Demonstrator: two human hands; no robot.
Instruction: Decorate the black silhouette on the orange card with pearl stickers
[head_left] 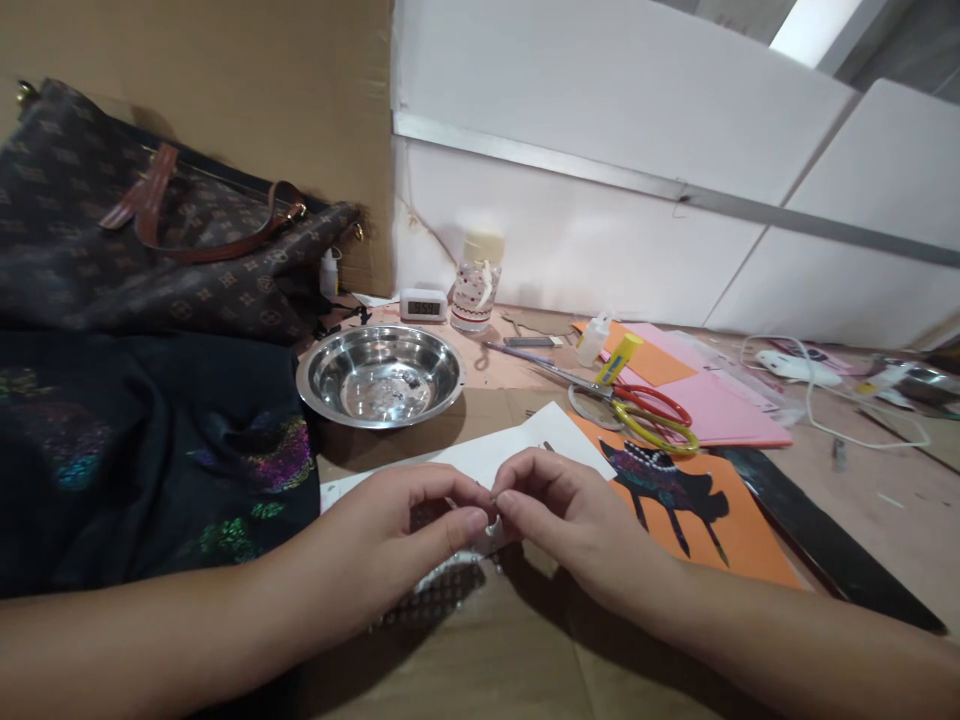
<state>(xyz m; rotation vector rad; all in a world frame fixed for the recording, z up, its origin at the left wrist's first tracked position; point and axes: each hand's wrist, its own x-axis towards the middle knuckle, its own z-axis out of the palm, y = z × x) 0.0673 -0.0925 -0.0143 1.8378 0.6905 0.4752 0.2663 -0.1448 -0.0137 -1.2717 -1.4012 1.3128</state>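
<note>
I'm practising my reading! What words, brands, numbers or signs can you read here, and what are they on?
"9:59", probably, on the little white clock; its digits are blurred.
"LV", seemingly, in the pattern on the brown bag.
Writing on the yellow glue stick: too blurred to read.

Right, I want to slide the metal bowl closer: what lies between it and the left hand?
In the head view, between the left hand and the metal bowl lie part of the white paper and, nearer the bowl, brown cardboard.

We see left hand point(412, 525) and right hand point(559, 510) pinching tiny unclear item point(493, 503); white paper point(465, 455) beyond, metal bowl point(328, 396) farther back, orange sheet point(750, 530) right.
</note>
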